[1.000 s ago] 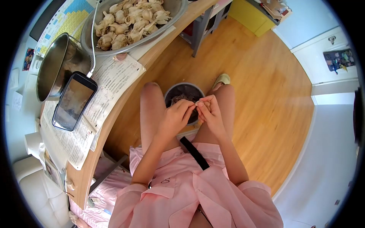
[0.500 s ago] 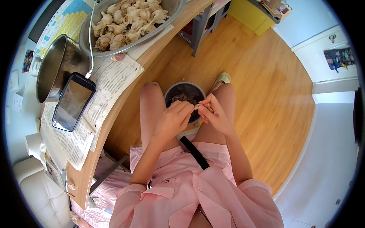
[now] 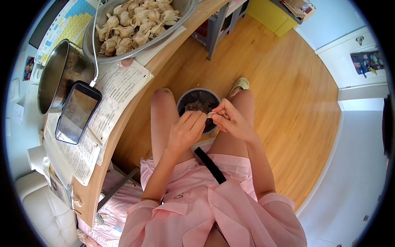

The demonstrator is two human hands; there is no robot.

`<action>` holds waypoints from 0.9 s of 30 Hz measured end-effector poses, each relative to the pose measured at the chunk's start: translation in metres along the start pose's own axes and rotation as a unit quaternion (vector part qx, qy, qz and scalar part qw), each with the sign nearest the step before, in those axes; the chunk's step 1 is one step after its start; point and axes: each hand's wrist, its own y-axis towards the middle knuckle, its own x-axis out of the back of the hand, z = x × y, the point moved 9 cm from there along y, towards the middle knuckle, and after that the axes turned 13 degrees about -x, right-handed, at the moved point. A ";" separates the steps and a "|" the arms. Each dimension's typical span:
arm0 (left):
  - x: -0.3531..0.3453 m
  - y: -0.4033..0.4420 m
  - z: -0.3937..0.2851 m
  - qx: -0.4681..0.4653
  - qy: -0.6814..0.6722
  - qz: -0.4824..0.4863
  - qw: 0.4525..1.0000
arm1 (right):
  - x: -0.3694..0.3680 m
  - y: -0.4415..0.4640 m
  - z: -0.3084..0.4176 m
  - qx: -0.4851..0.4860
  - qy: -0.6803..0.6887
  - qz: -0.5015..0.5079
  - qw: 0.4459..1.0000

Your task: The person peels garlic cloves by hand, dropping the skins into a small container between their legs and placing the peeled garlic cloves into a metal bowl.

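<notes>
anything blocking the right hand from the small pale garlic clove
Nothing visible: the right hand pinches the small pale garlic clove, with the left hand close beside it, above the round grey bin.

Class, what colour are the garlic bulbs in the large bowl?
The garlic bulbs are creamy white with brownish patches, best seen in the head view.

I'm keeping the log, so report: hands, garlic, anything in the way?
Right hand pinching a pale garlic clove. Left hand close against it, fingers curled. Bin below. Nothing seen blocking either hand.
</notes>
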 end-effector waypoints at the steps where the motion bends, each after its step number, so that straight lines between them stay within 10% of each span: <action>1: 0.000 0.000 0.000 0.000 0.004 -0.003 1.000 | 0.001 0.001 -0.001 -0.001 0.003 -0.001 1.000; 11: 0.003 0.016 0.012 0.013 -0.028 -0.038 0.999 | 0.002 0.002 -0.031 -0.044 0.053 0.000 0.998; 27: -0.167 -0.114 0.117 0.286 -0.103 0.178 0.936 | 0.010 0.006 -0.044 0.004 0.109 -0.067 0.992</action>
